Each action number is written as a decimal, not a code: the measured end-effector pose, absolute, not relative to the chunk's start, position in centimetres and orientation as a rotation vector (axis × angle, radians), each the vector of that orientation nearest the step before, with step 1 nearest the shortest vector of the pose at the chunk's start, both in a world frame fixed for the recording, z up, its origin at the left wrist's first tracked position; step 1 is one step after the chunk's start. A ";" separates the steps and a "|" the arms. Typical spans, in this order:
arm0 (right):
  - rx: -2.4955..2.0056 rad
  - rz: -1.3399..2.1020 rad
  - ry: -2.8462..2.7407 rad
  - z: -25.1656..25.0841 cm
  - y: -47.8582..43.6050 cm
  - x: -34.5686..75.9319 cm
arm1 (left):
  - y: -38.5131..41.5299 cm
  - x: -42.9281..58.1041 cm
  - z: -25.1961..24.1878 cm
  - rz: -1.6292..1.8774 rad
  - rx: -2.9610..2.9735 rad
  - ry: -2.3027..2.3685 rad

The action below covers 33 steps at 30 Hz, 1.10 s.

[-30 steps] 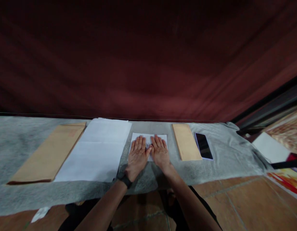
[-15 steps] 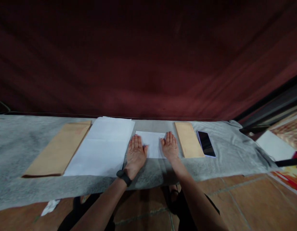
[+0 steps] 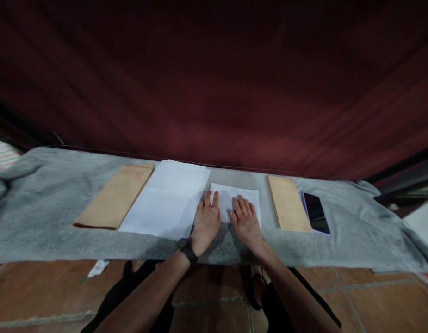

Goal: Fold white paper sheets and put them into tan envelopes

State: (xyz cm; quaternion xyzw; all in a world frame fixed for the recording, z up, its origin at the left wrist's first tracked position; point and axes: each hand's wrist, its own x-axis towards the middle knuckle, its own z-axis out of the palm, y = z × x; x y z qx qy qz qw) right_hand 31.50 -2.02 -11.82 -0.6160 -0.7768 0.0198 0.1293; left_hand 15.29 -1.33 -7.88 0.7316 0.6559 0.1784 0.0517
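A small white sheet of paper, seemingly folded, lies on the grey cloth in front of me. My left hand, with a dark watch on the wrist, rests palm down over its left edge, fingers stretched out. On the right part of the sheet my right hand lies flat with fingers spread. To the left of my left hand is a stack of large white paper, beside a stack of large brown envelopes. Right of my right hand sits a stack of smaller tan envelopes.
A phone lies against the right side of the tan envelopes. Grey cloth covers the long surface. A dark red curtain hangs behind it. On the tiled floor lies a crumpled white tissue.
My right hand has shifted inward from the small sheet's right edge onto the paper. The fingers of my left hand have spread a little. The whole view has turned slightly left.
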 end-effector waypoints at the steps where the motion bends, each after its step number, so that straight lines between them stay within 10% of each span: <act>1: -1.796 0.057 -2.258 -11.8 -2.0 31.6 | -1.1 15.1 -8.0 0.605 2.206 1.959; 33: -1.818 -0.045 -2.344 -11.7 -0.6 33.0 | -1.1 17.6 -10.7 0.438 2.584 1.652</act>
